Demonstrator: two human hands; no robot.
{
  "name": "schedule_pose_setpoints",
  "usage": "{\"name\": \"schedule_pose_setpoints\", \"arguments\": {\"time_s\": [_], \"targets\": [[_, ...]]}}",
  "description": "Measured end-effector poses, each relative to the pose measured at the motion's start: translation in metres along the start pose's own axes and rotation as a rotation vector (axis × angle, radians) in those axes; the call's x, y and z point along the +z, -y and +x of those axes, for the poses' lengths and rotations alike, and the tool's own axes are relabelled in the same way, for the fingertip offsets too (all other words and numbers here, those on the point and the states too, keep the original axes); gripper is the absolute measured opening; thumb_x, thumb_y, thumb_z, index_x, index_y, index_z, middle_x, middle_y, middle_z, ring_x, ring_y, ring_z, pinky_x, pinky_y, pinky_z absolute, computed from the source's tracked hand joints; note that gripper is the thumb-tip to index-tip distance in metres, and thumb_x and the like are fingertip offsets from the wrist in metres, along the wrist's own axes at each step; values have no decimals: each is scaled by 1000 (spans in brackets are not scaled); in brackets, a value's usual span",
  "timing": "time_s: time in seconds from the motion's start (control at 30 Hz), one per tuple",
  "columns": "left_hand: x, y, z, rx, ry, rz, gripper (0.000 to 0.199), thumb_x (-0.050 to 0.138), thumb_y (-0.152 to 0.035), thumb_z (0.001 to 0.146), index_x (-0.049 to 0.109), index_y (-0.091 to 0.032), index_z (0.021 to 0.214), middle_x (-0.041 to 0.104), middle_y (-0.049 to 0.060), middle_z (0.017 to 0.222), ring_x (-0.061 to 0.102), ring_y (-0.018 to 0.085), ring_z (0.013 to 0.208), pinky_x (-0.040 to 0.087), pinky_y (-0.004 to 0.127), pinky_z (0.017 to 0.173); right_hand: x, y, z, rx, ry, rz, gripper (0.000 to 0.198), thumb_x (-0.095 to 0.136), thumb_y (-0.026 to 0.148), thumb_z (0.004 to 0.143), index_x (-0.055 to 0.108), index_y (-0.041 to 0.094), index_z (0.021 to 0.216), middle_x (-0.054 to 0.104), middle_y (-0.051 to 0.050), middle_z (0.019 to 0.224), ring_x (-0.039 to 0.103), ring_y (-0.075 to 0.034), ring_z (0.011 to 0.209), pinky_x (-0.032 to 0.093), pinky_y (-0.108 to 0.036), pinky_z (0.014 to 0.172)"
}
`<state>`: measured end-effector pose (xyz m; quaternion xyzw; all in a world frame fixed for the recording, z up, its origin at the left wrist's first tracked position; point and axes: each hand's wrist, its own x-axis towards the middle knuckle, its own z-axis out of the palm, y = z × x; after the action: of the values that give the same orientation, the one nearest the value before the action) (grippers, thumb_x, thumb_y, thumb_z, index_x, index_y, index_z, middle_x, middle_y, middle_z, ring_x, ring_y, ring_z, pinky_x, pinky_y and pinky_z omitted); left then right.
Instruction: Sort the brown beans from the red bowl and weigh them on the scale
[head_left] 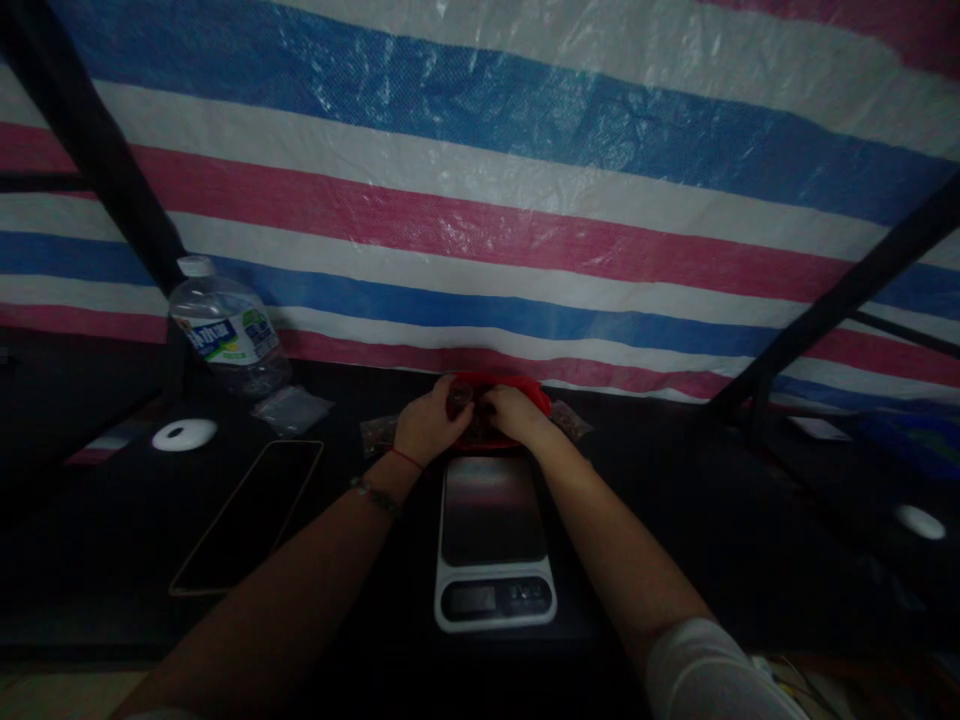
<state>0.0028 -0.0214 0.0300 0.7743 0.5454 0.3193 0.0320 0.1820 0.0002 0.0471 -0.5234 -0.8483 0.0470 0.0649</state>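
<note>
My left hand (431,420) is closed round a small clear cup (460,396), held over the near left part of a red container (534,388). Inside the container lie small brown bits, too dark to name. My right hand (514,411) reaches into the same container from the right, its fingers curled together and pointing down; what they hold, if anything, is hidden. Just in front of the container stands a white kitchen scale (495,525) with a bare dark plate. A clear bag of brown bits (377,436) lies left of the container, and another bag (571,420) lies right.
On the black table (645,500) to the left are a phone (247,520), a white computer mouse (184,434), a clear plastic bag (291,410) and a big clear bottle (229,330). A striped plastic sheet (480,230) hangs behind. Black posts slant at both sides.
</note>
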Motion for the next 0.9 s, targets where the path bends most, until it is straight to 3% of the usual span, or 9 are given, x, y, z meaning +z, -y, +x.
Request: {"name": "schedule_pose_setpoints", "arguments": {"time_s": [0.1, 0.2, 0.37, 0.57, 0.77, 0.9], "targets": [[2, -2, 3, 127, -38, -104, 41, 54, -42, 82, 50, -18, 115, 67, 9, 100, 65, 23, 91, 49, 31, 81, -3, -3, -3, -14, -28, 7, 29, 56, 8, 78, 70, 15, 103, 69, -11, 104, 62, -21, 99, 43, -27, 88], [7, -2, 5, 219, 38, -160, 28, 55, -36, 82, 54, -20, 104, 65, 6, 101, 63, 21, 94, 48, 31, 84, -7, -6, -7, 13, -84, 11, 27, 58, 11, 78, 70, 17, 102, 70, -9, 104, 62, -21, 100, 43, -27, 88], [17, 3, 7, 156, 137, -56, 27, 56, -38, 81, 56, -19, 100, 66, 7, 95, 63, 23, 88, 48, 31, 75, -2, -15, -8, 78, -132, 50, 24, 61, 12, 78, 71, 19, 99, 71, -7, 101, 63, -20, 97, 44, -27, 87], [21, 11, 8, 48, 116, 44, 32, 56, -42, 80, 58, -19, 101, 66, 9, 93, 63, 24, 89, 48, 32, 75, 9, -21, -3, 61, -279, 192, 24, 64, 12, 78, 71, 20, 99, 71, -6, 103, 62, -20, 99, 44, -31, 91], [20, 11, 9, 171, 89, -5, 28, 57, -41, 80, 63, -18, 93, 66, 9, 94, 61, 25, 92, 46, 36, 85, 0, -8, -5, 2, -425, 412, 22, 65, 14, 78, 71, 21, 98, 71, -4, 100, 64, -17, 93, 47, -31, 86], [22, 9, 7, 238, 56, -50, 34, 56, -45, 80, 64, -18, 100, 66, 9, 97, 59, 25, 96, 44, 39, 89, -4, 3, -7, -82, -404, 435, 22, 63, 12, 79, 70, 20, 99, 71, -4, 99, 63, -16, 93, 46, -30, 87]]}}
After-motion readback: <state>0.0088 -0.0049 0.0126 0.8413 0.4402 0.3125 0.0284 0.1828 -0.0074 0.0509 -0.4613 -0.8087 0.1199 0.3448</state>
